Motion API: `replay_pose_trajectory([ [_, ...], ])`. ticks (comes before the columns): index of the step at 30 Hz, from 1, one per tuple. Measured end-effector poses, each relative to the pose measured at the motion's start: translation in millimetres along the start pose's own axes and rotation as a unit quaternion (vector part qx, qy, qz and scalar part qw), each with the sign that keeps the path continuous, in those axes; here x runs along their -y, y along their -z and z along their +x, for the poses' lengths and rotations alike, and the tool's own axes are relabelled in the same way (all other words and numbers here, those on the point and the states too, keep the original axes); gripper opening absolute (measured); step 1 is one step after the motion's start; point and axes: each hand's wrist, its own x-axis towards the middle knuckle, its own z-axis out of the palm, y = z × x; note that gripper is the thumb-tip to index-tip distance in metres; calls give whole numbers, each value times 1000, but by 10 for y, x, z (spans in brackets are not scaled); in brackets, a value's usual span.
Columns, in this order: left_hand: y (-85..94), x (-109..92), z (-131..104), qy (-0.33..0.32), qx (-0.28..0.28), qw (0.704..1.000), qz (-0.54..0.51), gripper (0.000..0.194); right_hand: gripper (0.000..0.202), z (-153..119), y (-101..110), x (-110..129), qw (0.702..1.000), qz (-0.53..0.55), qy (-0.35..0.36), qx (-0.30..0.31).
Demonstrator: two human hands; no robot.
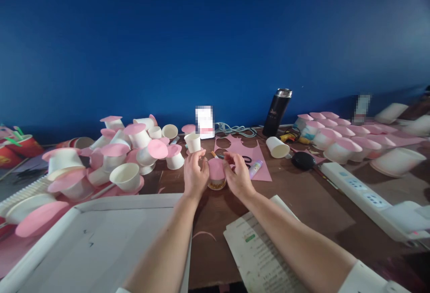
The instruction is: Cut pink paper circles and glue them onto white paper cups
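Head view only.

Both hands at table centre, w/ a small cup (217,174) held between them. Left hand (195,174) on the cup's left side, fingers curled, thumb up near the rim. Right hand (238,174) on the cup's right side, fingers bent in against it. Cup capped w/ a pink paper disc (216,168); white band below, brownish base showing at the bottom, prob. resting on the table (302,199), though contact is hard to tell. Grip: each hand pressed to its side of the cup, not wrapped fully round.

Just behind the left hand: a lone white paper cup (193,142), upright, open mouth up. Behind the right hand: pink paper sheet (250,149) w/ round holes cut out, scissors (247,160) lying on it, glue stick (255,167) at its right edge.

Left of hands: heap of white cups w/ pink discs (127,154), many tipped over. Far right: rows of similar capped cups (339,136), set upright. One cup on its side (277,147) near a black flask (277,111). Black round object (303,160) beside a white power strip (356,187).

Near edge: white tray (101,234) under the left forearm, printed sheet (258,248) under the right forearm. Blue wall (215,37) behind all.
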Motion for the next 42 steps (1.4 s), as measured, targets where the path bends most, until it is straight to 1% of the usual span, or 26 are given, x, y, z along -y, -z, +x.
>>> replay_pose_trajectory([
  [8,8,-10,10,-2,0,1000,-1,30,23,9,-3,2,999,-1,-36,10],
  [12,7,-10,2,4,2,1000,-3,30,25,20,-7,12,999,-6,-36,10],
  [17,7,-31,0,2,-4,1000,-2,27,23,2,-7,-10,1000,5,-6,-1],
  [20,31,-99,0,-24,-13,1000,8,28,27,-29,6,-4,1000,-2,12,-9],
  [23,63,-187,-14,-74,8,996,44,38,32,-65,12,19,999,-22,30,-6],
  [25,76,-232,-31,-90,30,993,73,43,32,-86,6,31,998,-43,50,-4],
  [27,82,-259,-47,-89,40,991,93,45,32,-102,-2,39,996,-65,67,0],
  [31,80,-275,-63,-93,41,989,107,46,32,-120,-10,58,992,-94,89,3],
  [38,72,-268,-61,-99,45,988,109,44,31,-128,-8,84,991,-96,94,4],
  [40,66,-236,-50,-92,32,991,93,41,31,-110,9,74,992,-90,90,3],
  [42,57,-186,-37,-76,7,994,76,37,31,-76,30,59,993,-86,77,-9],
])
